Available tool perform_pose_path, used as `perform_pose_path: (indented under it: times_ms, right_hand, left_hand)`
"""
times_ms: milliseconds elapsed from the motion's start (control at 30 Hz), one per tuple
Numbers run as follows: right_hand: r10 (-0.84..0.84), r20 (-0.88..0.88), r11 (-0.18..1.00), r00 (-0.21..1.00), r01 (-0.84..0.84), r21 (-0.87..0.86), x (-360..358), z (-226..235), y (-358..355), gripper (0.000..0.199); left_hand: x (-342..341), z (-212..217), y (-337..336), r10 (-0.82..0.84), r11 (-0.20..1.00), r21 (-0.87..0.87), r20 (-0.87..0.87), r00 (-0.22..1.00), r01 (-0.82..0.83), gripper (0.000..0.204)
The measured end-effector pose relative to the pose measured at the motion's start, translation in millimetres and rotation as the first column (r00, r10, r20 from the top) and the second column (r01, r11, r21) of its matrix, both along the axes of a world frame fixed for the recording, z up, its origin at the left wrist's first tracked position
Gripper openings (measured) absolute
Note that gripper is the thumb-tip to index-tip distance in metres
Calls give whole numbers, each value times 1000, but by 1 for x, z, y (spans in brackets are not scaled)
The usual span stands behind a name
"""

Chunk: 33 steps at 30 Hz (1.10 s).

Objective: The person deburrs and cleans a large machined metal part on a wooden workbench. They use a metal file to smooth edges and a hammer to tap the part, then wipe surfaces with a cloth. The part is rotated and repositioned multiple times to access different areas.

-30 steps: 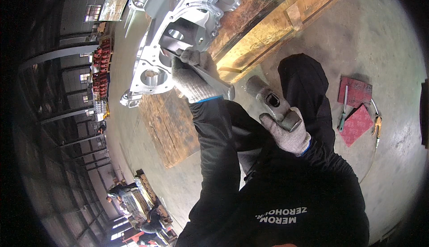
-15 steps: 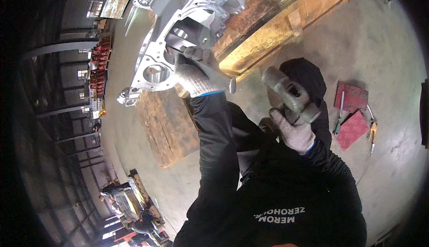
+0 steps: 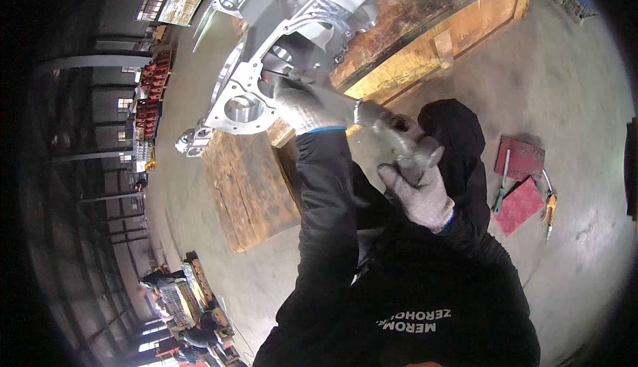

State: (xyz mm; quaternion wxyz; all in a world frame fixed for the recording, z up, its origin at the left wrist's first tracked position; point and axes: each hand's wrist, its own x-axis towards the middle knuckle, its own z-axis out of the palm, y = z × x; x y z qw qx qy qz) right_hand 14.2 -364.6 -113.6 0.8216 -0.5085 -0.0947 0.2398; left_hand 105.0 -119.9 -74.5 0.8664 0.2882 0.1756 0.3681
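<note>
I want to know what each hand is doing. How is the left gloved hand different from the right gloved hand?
The left hand in a grey knit glove reaches far out and presses against the big silver cast-metal housing; the right hand in a grey knit glove stays close to the body. The left hand steadies a thin metal rod, while the right hand wraps a heavy grey metal hammer. Both wear the same grey gloves and black sleeves.

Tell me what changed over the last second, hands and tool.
The gloved right hand swung its grey metal hammer up and leftward, from out by the knee to the end of the steel rod that the gloved left hand grips. The left hand kept its hold on the rod at the silver cast metal housing. The red pads and hand tools on the floor lie as before.
</note>
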Motion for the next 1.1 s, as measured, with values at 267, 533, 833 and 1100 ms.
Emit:
perform_pose_path:
  times_ms: [267, 533, 833, 1100]
  right_hand:
    - [63, -170, 975, 984, -24, 223, 27, 38, -53, 37]
    - [-297, -238, 939, 925, 237, -250, 20, 7, -117, 35]
    - [-523, -359, 736, 773, 196, -648, 63, -207, -202, 24]
    - [-283, -132, 84, 950, -113, -990, 24, -390, -196, 62]
  left_hand:
    - [-31, 8, -120, -54, 984, 160, -168, 984, 82, 24]
    - [-76, -14, -132, 179, 203, 662, -749, 638, 721, 35]
    - [-70, 91, 103, 628, -197, 977, 65, 775, 78, 35]
    - [-72, 88, 293, 851, -471, 501, 42, 523, 726, 73]
